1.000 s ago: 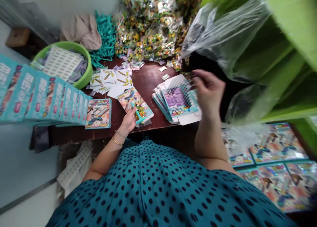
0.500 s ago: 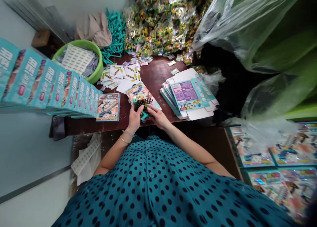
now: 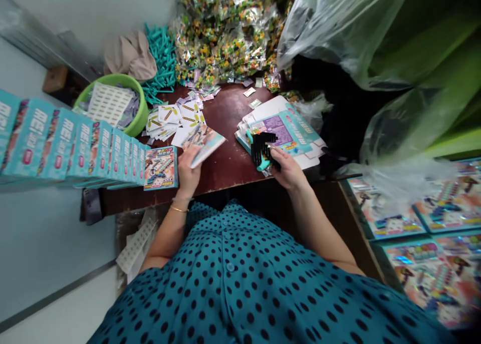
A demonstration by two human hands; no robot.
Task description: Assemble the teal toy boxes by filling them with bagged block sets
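My left hand (image 3: 189,173) grips one end of a printed toy box (image 3: 206,139), which is tilted above the table edge with its pale side facing me. My right hand (image 3: 288,169) is closed around a bundle of black and teal plastic toy parts (image 3: 262,148), some in clear film, held over the flat cartons (image 3: 296,131). The palm hides part of that bundle. Just left of my left hand, a finished-looking printed box (image 3: 160,167) lies face up on the dark red table (image 3: 233,113).
Turquoise boxes (image 3: 80,151) stand in a row at the left. Behind are a green basin (image 3: 142,111), printed cards (image 3: 171,114), teal rods (image 3: 160,58) and heaped bags of coloured pieces (image 3: 225,38). More boxes (image 3: 391,204) lie low at the right, below clear plastic sheeting (image 3: 349,28).
My hands have moved apart. The right has carried the plastic parts to the right, over the flat cartons; the left now lifts and tilts the printed box that lay beneath them.
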